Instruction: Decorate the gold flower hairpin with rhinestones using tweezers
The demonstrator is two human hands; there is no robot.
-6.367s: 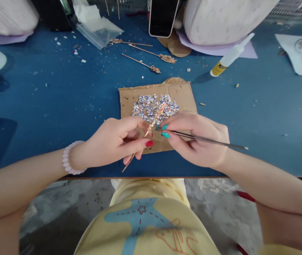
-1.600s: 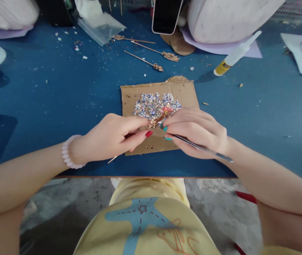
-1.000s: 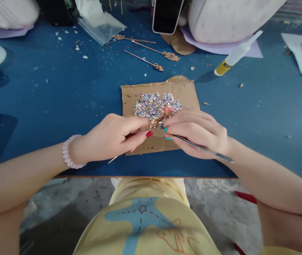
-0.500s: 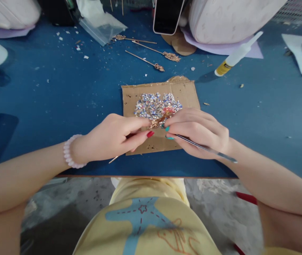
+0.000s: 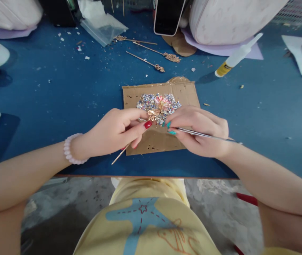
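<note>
My left hand [image 5: 121,131] is closed on a gold hairpin [image 5: 153,114], pinching it by its ornate head between thumb and finger. The pin's thin stick pokes out below the palm. A pinkish flower-like part shows at the far end of the head. Between the fingers of my right hand [image 5: 198,131] lie slim metal tweezers [image 5: 193,132], their back end reaching over the wrist; their tips are hidden by the fingers. Under both hands is a piece of cardboard [image 5: 164,141] with a pile of small blue, silver and pink glittery bits [image 5: 148,101].
Several gold hairpins [image 5: 158,67] lie behind the cardboard. A glue bottle [image 5: 223,68] stands at the right, near a phone [image 5: 169,17] and a pale bag [image 5: 220,21]. At the left are a tape roll [image 5: 3,55] and a clear plastic bag [image 5: 104,30].
The hairpin's head has turned, so its gold front and pink part show more. My right hand has drawn slightly away from it, and the tweezers lie flatter.
</note>
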